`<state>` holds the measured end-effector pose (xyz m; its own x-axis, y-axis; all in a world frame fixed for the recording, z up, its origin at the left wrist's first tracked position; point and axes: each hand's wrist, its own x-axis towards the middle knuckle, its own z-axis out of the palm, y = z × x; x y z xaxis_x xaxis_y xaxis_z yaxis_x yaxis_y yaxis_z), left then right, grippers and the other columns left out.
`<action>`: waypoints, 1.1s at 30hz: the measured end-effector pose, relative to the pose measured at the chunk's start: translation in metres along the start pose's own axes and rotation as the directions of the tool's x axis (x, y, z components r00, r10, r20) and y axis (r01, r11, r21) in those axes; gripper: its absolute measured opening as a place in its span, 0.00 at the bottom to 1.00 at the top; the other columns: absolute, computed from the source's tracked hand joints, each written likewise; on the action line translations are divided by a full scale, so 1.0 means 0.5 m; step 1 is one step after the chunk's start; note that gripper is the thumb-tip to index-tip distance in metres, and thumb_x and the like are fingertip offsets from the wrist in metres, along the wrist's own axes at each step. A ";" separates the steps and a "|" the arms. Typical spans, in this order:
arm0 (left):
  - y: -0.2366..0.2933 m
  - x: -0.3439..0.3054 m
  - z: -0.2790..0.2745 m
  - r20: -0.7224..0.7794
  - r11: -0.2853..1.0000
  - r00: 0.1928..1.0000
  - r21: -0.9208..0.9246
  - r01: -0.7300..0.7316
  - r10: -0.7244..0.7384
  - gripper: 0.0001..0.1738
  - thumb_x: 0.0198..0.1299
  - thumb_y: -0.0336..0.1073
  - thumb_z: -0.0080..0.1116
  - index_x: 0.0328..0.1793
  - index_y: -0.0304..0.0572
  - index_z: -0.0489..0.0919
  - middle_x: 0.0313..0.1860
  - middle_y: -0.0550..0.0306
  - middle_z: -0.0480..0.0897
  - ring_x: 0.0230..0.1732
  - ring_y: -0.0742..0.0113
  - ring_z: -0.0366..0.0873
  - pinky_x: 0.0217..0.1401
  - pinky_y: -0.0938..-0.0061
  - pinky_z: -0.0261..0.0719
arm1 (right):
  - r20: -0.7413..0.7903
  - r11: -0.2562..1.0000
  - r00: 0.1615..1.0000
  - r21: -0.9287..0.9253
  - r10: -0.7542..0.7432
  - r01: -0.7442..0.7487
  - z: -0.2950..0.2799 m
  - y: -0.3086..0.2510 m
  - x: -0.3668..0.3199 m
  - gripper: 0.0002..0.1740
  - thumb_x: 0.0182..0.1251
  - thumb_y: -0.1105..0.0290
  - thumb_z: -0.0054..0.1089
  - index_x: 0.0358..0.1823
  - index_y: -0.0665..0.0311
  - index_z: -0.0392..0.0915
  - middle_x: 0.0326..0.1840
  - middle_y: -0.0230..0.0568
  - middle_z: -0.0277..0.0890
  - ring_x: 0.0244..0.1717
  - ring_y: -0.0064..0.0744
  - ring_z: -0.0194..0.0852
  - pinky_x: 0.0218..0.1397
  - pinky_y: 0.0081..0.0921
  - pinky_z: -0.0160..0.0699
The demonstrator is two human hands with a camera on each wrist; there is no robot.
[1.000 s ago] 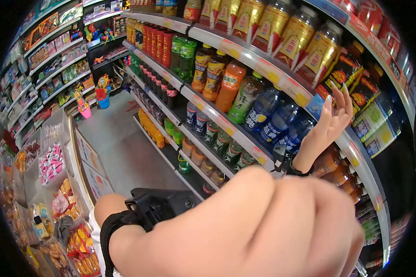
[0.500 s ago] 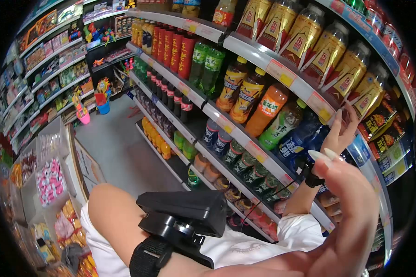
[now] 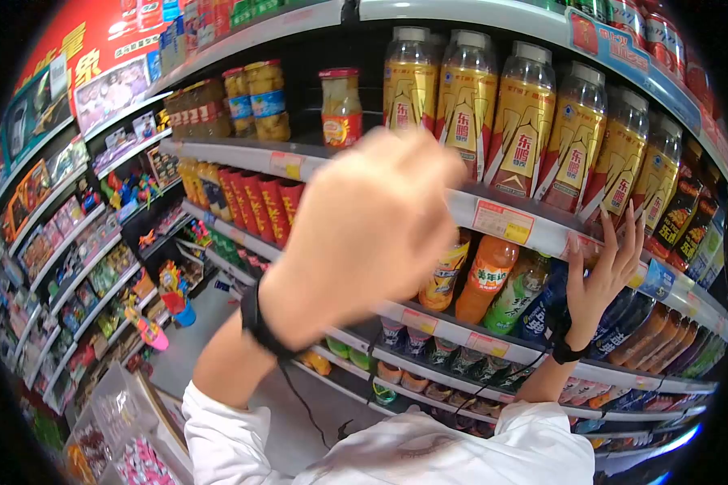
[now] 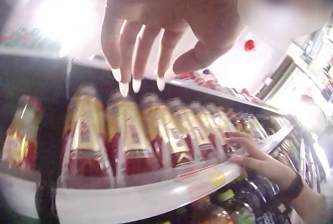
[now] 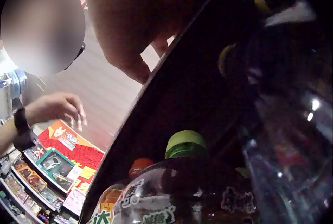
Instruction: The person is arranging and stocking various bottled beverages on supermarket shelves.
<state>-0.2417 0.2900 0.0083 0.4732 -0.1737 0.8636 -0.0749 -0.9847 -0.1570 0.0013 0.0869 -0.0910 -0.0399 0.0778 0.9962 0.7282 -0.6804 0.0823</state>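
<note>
Blurred in the head view, my left hand [image 3: 372, 218] is raised in front of the upper drink shelf. Its fingers hang loosely and hold nothing in the left wrist view, over the capped tops of gold-and-red bottles [image 4: 132, 135]; touching cannot be told. To the right, my right hand [image 3: 607, 271] has spread fingers resting at the shelf's front edge [image 3: 558, 234], below the gold bottles [image 3: 574, 137]. The right wrist view shows that hand [image 5: 145, 21] partly hidden by the dark shelf edge, with green-capped bottles beneath.
A jar with a red lid [image 3: 341, 109] stands left of the gold bottles. Lower shelves hold an orange bottle [image 3: 487, 279], green and blue ones. Toy racks [image 3: 65, 234] stand far left, clear bins [image 3: 117, 412] at lower left.
The head view has turned toward the upper shelf. My left hand has moved from close to the camera to in front of that shelf. My right hand's fingers have spread at the shelf edge.
</note>
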 end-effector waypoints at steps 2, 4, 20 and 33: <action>-0.104 0.024 0.056 -0.151 0.994 0.983 -0.050 0.098 -0.104 0.21 0.57 0.30 0.60 0.58 0.35 0.75 0.51 0.44 0.78 0.52 0.47 0.78 0.57 0.63 0.76 | 0.034 1.000 0.999 0.006 0.003 -0.004 -0.004 -0.003 -0.002 0.28 0.65 0.58 0.62 0.65 0.55 0.73 0.77 0.44 0.58 0.78 0.56 0.48 0.76 0.52 0.47; -0.191 0.036 0.117 -0.144 0.954 0.950 -0.162 0.253 -0.277 0.33 0.61 0.42 0.64 0.68 0.33 0.68 0.59 0.41 0.76 0.57 0.55 0.77 0.59 0.65 0.75 | 0.069 1.000 0.998 0.014 0.006 -0.007 -0.009 -0.005 -0.005 0.28 0.64 0.61 0.61 0.66 0.56 0.72 0.79 0.45 0.56 0.79 0.56 0.45 0.77 0.53 0.44; -0.269 0.059 0.185 0.040 0.683 0.901 -0.637 0.356 -0.432 0.40 0.46 0.46 0.78 0.58 0.30 0.71 0.47 0.48 0.84 0.47 0.61 0.83 0.51 0.70 0.80 | 0.184 0.991 0.982 0.112 0.048 -0.070 -0.030 -0.011 0.007 0.32 0.60 0.67 0.61 0.68 0.56 0.69 0.80 0.45 0.53 0.81 0.53 0.42 0.79 0.50 0.39; -0.113 0.007 0.086 -0.240 0.672 0.891 -0.734 0.094 -0.386 0.36 0.43 0.34 0.80 0.57 0.39 0.70 0.48 0.58 0.82 0.50 0.68 0.82 0.48 0.69 0.83 | 0.162 0.843 0.983 0.516 0.082 -0.155 -0.073 -0.039 0.015 0.33 0.62 0.65 0.64 0.70 0.60 0.65 0.79 0.52 0.52 0.81 0.52 0.44 0.80 0.48 0.42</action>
<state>-0.1980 0.3454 -0.0003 0.2401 0.2229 0.9448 -0.6505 -0.6855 0.3270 -0.0384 0.0741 -0.0842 0.1309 0.1385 0.9817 0.9726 -0.2098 -0.1001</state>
